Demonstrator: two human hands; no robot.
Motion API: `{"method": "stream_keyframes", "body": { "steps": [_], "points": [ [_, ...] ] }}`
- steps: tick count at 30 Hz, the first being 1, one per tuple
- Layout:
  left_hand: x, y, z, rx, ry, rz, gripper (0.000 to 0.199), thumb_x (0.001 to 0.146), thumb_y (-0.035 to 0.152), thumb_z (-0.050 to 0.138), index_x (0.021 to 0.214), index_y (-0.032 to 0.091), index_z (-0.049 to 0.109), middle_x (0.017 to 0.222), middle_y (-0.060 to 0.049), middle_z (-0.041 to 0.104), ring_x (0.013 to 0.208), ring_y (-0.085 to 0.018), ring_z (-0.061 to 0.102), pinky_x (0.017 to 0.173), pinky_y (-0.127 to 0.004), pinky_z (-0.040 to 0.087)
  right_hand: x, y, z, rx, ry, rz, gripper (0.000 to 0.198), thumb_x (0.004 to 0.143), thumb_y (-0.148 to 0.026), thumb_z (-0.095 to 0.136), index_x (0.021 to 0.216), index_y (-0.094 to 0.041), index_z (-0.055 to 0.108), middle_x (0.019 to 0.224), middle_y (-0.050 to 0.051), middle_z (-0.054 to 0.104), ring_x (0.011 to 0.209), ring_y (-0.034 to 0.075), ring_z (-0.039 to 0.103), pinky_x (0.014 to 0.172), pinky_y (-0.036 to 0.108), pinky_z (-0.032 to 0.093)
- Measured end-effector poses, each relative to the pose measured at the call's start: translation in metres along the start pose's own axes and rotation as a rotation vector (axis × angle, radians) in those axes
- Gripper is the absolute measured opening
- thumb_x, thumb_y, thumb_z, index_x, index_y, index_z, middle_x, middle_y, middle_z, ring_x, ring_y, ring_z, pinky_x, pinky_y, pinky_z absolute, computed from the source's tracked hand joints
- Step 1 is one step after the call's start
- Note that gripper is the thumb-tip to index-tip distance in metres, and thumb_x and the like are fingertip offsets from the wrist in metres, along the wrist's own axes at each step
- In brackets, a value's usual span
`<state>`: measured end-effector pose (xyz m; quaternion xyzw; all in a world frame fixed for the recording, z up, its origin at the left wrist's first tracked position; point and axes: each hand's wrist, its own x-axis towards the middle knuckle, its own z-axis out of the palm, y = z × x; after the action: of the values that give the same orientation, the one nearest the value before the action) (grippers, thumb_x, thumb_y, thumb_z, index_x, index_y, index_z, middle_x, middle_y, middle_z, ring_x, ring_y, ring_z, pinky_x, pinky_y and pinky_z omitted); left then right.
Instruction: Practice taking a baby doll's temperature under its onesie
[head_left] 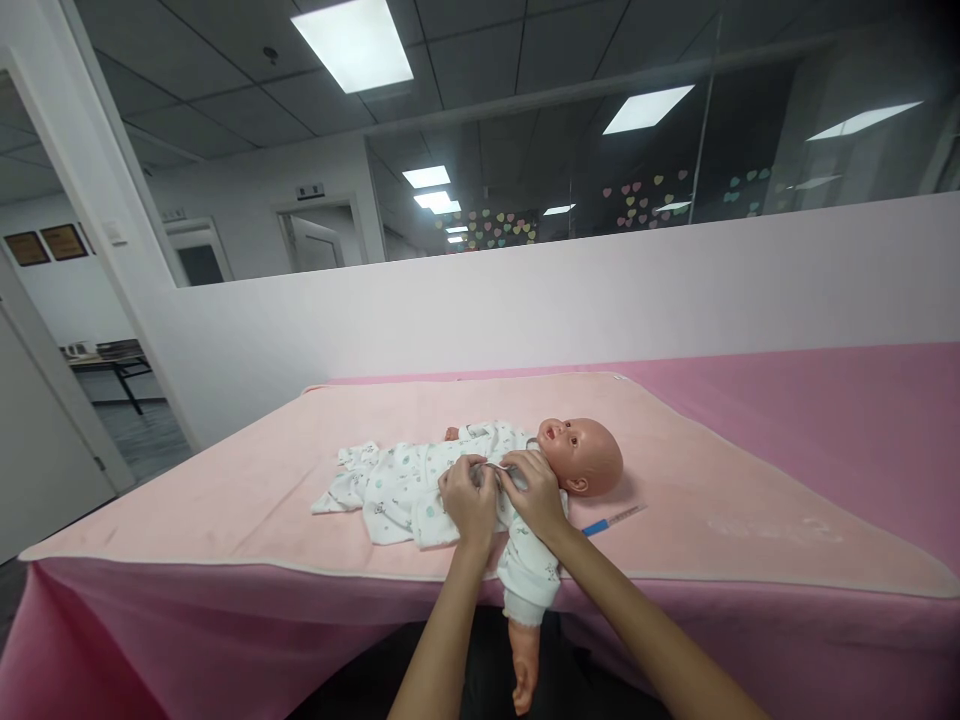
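A baby doll (592,455) lies on its back, head to the right, dressed in a white patterned baby outfit (409,490). One doll arm hangs over the table's front edge. My left hand (471,497) is closed at the chest of the outfit, fingers pinching the cloth. Right beside it, my right hand (534,490) also pinches the cloth near the doll's neck. The fingertips of both hands nearly meet there; whether a fastener lies between them is too small to tell. Just below the doll's head rests a thin blue-ended stick, perhaps a thermometer (598,526).
A peach mat (247,480) covers much of the table, over a pink cloth (847,420) that drapes down the front. Behind stands a low white wall (525,310) with glass above it. At the left are a door (45,440) and a distant dark table (112,362).
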<state>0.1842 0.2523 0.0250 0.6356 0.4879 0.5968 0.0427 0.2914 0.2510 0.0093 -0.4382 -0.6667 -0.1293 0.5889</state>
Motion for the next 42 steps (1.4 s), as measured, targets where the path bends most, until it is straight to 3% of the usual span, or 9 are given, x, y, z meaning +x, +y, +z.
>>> {"method": "stream_keyframes", "body": {
  "steps": [9, 17, 31, 42],
  "points": [
    [-0.001, -0.0028, 0.0033, 0.081, -0.03, 0.083, 0.021, 0.071, 0.016, 0.046, 0.088, 0.021, 0.057, 0.089, -0.003, 0.064, 0.087, -0.02, 0.056, 0.084, -0.036, 0.034, -0.0005, -0.0001, 0.0004, 0.0, 0.023, 0.035, 0.01, 0.08, -0.02, 0.048, 0.077, -0.02, 0.057, 0.074, 0.003, 0.061, 0.074, 0.018, 0.055, 0.069, 0.03, 0.043],
    [-0.0014, -0.003, 0.0059, 0.161, -0.042, 0.127, 0.014, 0.075, 0.02, 0.047, 0.083, 0.021, 0.058, 0.083, -0.003, 0.064, 0.083, -0.02, 0.055, 0.081, -0.036, 0.034, -0.0007, 0.0004, 0.0009, 0.001, 0.005, 0.067, 0.009, 0.081, -0.021, 0.049, 0.078, -0.02, 0.057, 0.074, 0.003, 0.062, 0.074, 0.017, 0.054, 0.069, 0.03, 0.043],
    [-0.0016, -0.0047, 0.0053, 0.078, -0.025, 0.087, 0.019, 0.078, 0.025, 0.048, 0.086, 0.022, 0.065, 0.083, -0.002, 0.067, 0.084, -0.018, 0.057, 0.083, -0.034, 0.035, -0.0008, 0.0006, 0.0011, 0.012, -0.006, 0.078, 0.01, 0.083, -0.024, 0.049, 0.078, -0.02, 0.057, 0.076, 0.003, 0.062, 0.074, 0.018, 0.053, 0.068, 0.03, 0.042],
    [-0.0018, -0.0055, 0.0076, 0.091, 0.028, 0.1, 0.012, 0.073, 0.02, 0.051, 0.077, 0.022, 0.063, 0.079, 0.0, 0.066, 0.081, -0.017, 0.057, 0.081, -0.032, 0.035, -0.0021, 0.0015, 0.0022, 0.014, 0.008, 0.087, 0.009, 0.082, -0.023, 0.049, 0.078, -0.02, 0.057, 0.075, 0.003, 0.061, 0.074, 0.017, 0.053, 0.069, 0.03, 0.042]
  ]
}}
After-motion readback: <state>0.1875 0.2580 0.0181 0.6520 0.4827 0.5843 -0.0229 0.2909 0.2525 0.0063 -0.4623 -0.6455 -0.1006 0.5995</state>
